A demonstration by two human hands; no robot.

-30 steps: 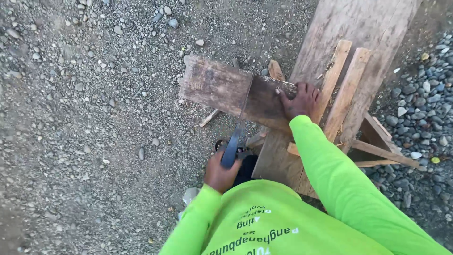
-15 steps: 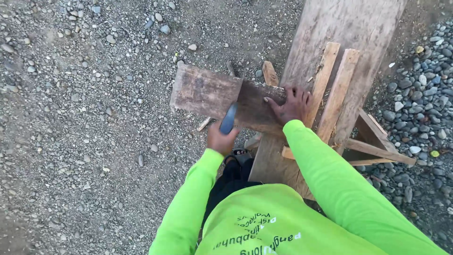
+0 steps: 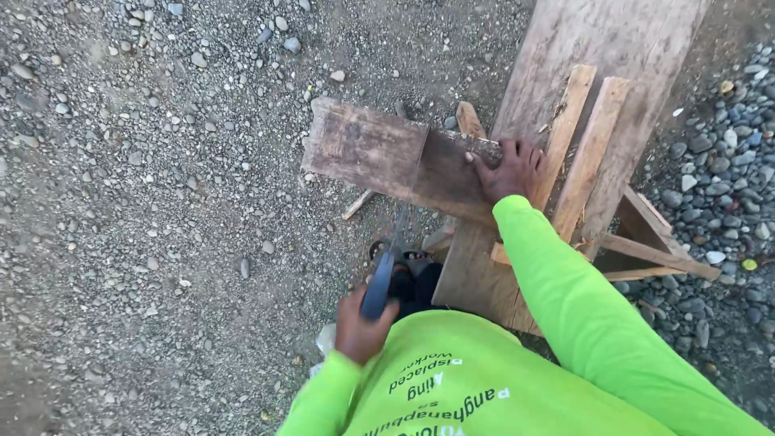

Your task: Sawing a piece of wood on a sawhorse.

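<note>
Both hands busy: left hand (image 3: 361,327) is wrapped around the blue saw handle (image 3: 378,287) at lower centre. Right hand (image 3: 510,169) lies flat, pinning the weathered plank (image 3: 379,153) mid-frame.

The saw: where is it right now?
In the head view, the saw sits lower centre, gripped by the left hand, its blade cutting the dark board beside the right hand.

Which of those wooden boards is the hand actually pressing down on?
The dark weathered board lying crosswise, jutting left over the gravel. The right hand lies flat on it; the two pale narrow slats beside it lie lengthwise, untouched.
</note>
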